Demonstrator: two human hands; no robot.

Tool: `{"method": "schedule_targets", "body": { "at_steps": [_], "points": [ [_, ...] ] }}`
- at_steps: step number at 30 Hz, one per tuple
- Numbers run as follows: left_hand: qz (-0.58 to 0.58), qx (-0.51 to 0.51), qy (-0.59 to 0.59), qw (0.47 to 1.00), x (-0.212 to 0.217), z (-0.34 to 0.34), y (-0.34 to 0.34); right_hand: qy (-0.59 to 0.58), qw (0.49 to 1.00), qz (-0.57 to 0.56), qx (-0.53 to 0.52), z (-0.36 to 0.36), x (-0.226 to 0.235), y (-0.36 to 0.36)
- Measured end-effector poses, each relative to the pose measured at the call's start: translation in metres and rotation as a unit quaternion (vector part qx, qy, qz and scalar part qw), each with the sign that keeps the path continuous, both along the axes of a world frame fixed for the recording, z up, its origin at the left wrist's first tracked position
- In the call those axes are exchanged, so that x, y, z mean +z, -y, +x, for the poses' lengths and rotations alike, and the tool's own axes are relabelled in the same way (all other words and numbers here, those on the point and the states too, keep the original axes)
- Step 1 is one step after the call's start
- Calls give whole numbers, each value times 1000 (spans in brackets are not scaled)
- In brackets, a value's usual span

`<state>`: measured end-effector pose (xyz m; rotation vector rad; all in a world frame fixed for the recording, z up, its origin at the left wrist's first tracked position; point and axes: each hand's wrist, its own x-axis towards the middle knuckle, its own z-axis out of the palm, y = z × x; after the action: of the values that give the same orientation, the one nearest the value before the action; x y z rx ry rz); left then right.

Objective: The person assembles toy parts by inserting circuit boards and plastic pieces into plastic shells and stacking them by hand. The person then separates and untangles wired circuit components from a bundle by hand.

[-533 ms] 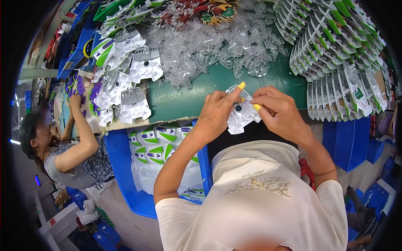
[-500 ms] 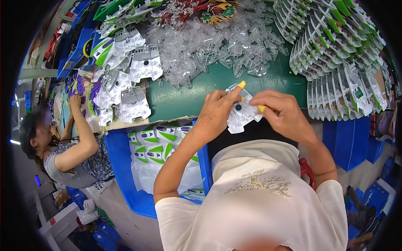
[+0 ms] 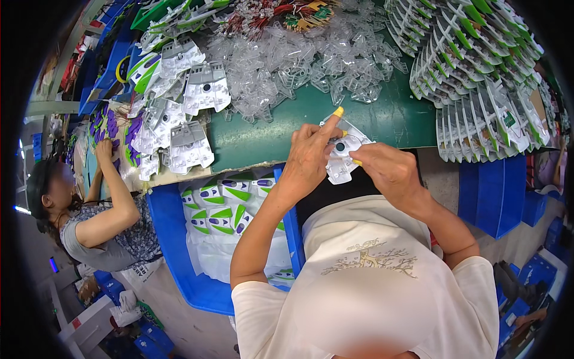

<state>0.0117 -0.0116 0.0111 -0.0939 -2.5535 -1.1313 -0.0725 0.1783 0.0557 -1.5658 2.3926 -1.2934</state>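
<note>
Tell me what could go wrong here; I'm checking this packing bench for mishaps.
The white blister piece is pinched in both hands, left hand and right hand, over the green table's edge; a slip might drop it into the blue bin. The loose clear shells lie heaped close behind and could get knocked or mixed up.

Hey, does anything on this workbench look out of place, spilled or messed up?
Nothing looks broken or spilled. The clear plastic shells lie in a loose heap on the green table. Both hands, left hand and right hand, hold one white plastic piece at the table edge.
</note>
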Motion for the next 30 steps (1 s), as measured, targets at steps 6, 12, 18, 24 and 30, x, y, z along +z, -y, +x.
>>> {"method": "schedule_targets", "body": {
  "at_steps": [6, 12, 18, 24, 30],
  "points": [
    [8, -6, 11, 1000, 1, -1, 5, -76, 996, 36, 3, 3, -14, 3],
    [30, -34, -10, 999, 1, -9, 5, -17, 994, -19, -107, -11, -6, -17],
    [210, 12, 55, 976, -14, 9, 11, 94, 990, -38, -100, -1, -34, -16],
    [260, 100, -60, 959, 16, -2, 21, 75, 978, -74, -179, -5, 82, -79],
    [175, 13, 33, 984, 11, -23, -5, 160, 896, -243, -336, -56, 147, -151]
  ]
}}
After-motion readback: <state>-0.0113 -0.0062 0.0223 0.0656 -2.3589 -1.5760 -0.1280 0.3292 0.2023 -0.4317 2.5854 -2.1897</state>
